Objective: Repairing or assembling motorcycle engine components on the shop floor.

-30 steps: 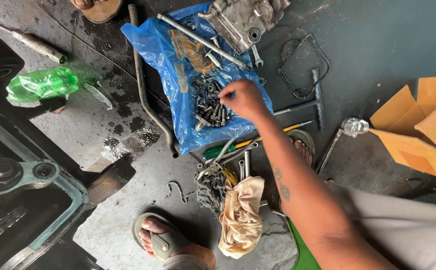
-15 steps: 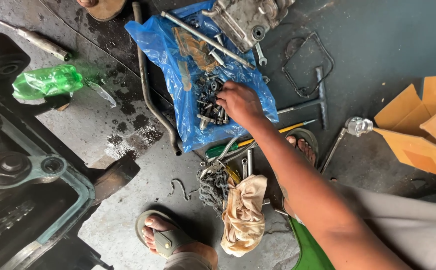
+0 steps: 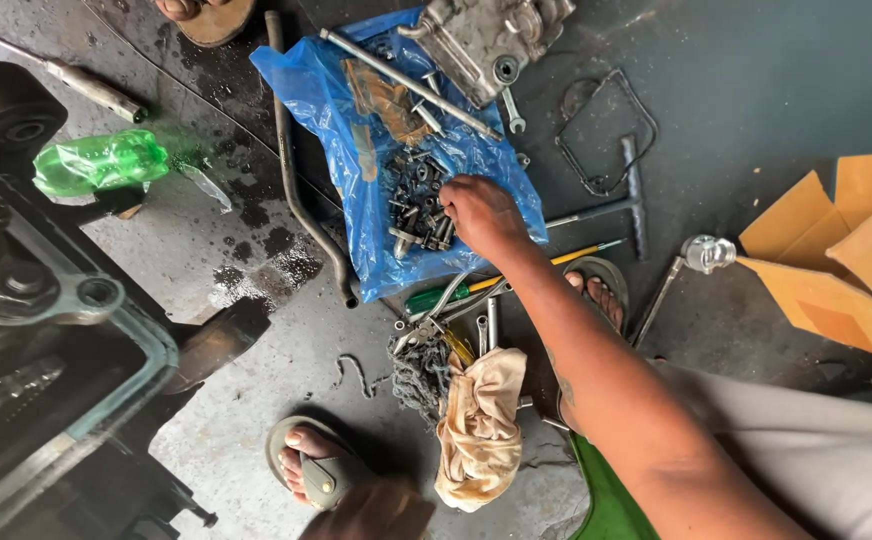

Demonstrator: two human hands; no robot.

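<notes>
While the right arm is stretched out from the lower right of the view, the right hand (image 3: 481, 215) is laid on a blue plastic sheet (image 3: 356, 110) spread on the concrete floor (image 3: 756, 90). Its fingers are curled down at the edge of a pile of dark bolts and nuts (image 3: 416, 205); whether anything is pinched between them cannot be told, since the fingertips are hidden by the back of the hand. The left hand is not seen.

A long steel rod (image 3: 406, 82) and a grey metal engine part (image 3: 486, 35) are lying across the top of the sheet. A bent pipe (image 3: 296, 190) is seen along the sheet's left edge. Just below the sheet, a green-handled screwdriver (image 3: 436, 297), a few spanners and a chain (image 3: 418, 375) are gathered beside a dirty tan rag (image 3: 481, 425). A T-handle wrench (image 3: 626, 205) is placed to the right of the hand, and torn cardboard (image 3: 846, 260) at the right edge. A green plastic bottle (image 3: 101, 162) is lying at the left, near a dark machine frame (image 3: 46, 330). Two sandalled feet (image 3: 311, 465) are planted on the floor.
</notes>
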